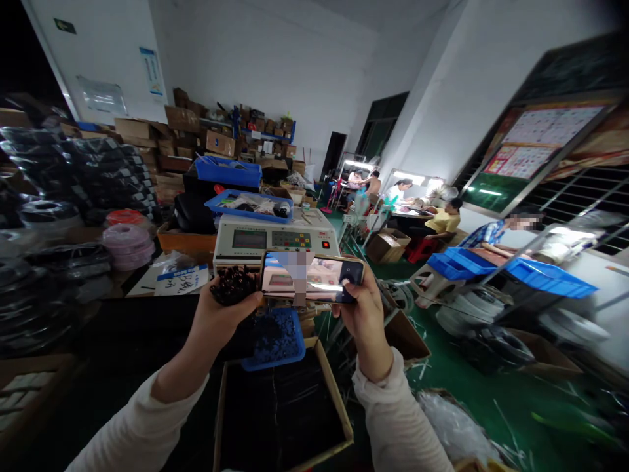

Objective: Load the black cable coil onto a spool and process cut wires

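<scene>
My left hand is closed around a bundle of short black wires with copper-coloured ends facing me. Its thumb reaches the left edge of a smartphone, held sideways with a lit camera view. My right hand grips the phone's right end, thumb on the screen near the round shutter button. Just behind the phone stands a pale machine with a small display, keys and a lit red switch. Below my hands are a blue tray of small dark pieces and a carton with black contents.
A blue tray with loose parts rests on the machine. Wrapped black coils and pink coils are stacked at left. At right, several people sit at lit benches, with blue bins and a carton nearby.
</scene>
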